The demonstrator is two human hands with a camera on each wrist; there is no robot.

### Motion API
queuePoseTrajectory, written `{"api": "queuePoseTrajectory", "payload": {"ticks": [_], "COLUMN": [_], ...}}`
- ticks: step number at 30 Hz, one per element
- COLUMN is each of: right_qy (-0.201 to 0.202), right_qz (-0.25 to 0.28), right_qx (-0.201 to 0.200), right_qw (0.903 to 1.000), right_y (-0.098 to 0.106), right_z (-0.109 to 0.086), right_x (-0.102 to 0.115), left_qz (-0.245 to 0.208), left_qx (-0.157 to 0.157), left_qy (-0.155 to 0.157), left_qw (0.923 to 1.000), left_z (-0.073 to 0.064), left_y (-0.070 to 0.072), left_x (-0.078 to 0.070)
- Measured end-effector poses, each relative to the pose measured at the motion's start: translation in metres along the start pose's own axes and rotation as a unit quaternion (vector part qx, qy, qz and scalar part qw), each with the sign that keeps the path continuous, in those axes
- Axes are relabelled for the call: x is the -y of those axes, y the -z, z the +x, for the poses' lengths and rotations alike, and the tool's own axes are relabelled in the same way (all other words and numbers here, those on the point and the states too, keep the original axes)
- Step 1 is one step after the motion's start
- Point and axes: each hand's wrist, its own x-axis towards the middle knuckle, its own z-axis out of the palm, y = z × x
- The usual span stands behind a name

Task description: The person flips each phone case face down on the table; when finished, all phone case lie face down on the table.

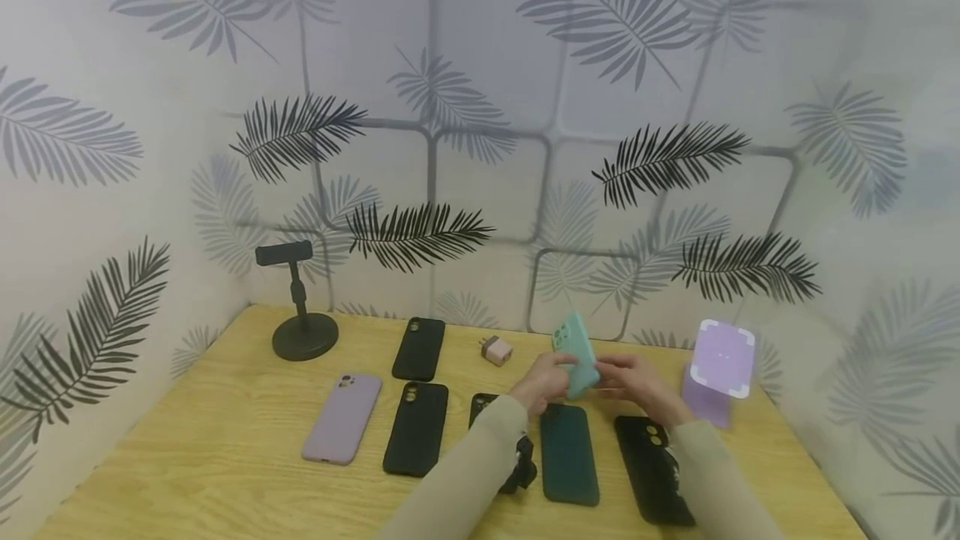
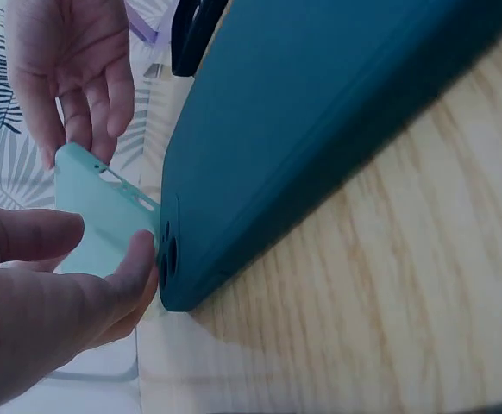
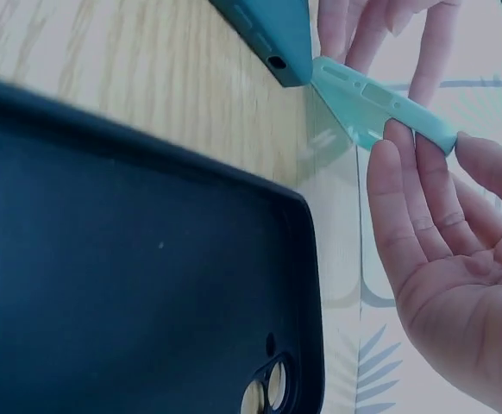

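Above the table, both hands hold a mint-green phone case [image 1: 576,350] tilted upright. My left hand [image 1: 557,379] pinches its lower end between thumb and fingers, seen close in the left wrist view with the left hand [image 2: 104,254] on the mint-green case [image 2: 100,211]. My right hand [image 1: 613,373] holds the other side; its fingertips and thumb grip the mint-green case's edge [image 3: 380,108], right hand [image 3: 432,151]. A dark teal case [image 1: 570,452] [image 2: 320,129] lies flat on the table just below the hands.
A wooden table [image 1: 187,482] carries a black case [image 1: 652,469] [image 3: 130,276] at right, two black cases [image 1: 417,427] [image 1: 418,348], a lilac case [image 1: 342,417], a charger plug [image 1: 496,350], a black stand [image 1: 300,307] and a purple stand [image 1: 720,369]. Walls close in behind and beside.
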Motion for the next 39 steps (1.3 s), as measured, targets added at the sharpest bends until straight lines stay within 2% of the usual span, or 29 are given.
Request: {"api": "queuePoseTrajectory", "payload": {"ticks": [6, 10, 14, 20, 23, 27, 32, 36, 39], "right_qy": [-0.002, 0.0, -0.027, -0.063, -0.059, -0.031, -0.01, -0.006, 0.001], "right_qz": [-0.019, -0.05, -0.095, -0.149, -0.137, -0.116, -0.089, -0.083, -0.087], "right_qx": [-0.014, -0.029, -0.047, -0.043, -0.039, -0.028, -0.001, 0.031, 0.046], "right_qw": [0.9997, 0.9983, 0.994, 0.9859, 0.988, 0.9923, 0.996, 0.9961, 0.9952], "right_y": [0.004, 0.007, 0.008, 0.01, 0.012, 0.015, 0.022, 0.032, 0.041], "right_z": [-0.005, -0.007, -0.009, -0.009, -0.009, -0.012, -0.02, -0.03, -0.038], "right_x": [-0.003, -0.007, -0.009, -0.011, -0.013, -0.016, -0.015, -0.013, -0.012], "left_qz": [0.018, 0.025, 0.029, 0.021, 0.014, -0.008, -0.032, -0.039, -0.04], "left_qx": [0.002, 0.005, 0.012, 0.022, 0.018, 0.0, -0.016, -0.012, -0.003], "left_qy": [0.009, 0.011, 0.011, 0.011, 0.005, -0.005, -0.03, -0.046, -0.047], "left_qw": [0.9998, 0.9996, 0.9994, 0.9995, 0.9997, 1.0, 0.9989, 0.9981, 0.9981], "left_z": [0.001, 0.002, 0.003, 0.001, 0.001, 0.002, 0.001, -0.003, -0.009], "left_y": [0.005, 0.007, 0.009, 0.01, 0.01, 0.01, 0.008, 0.004, -0.001], "left_x": [0.002, 0.003, 0.004, 0.005, 0.005, 0.006, 0.008, 0.007, 0.006]}}
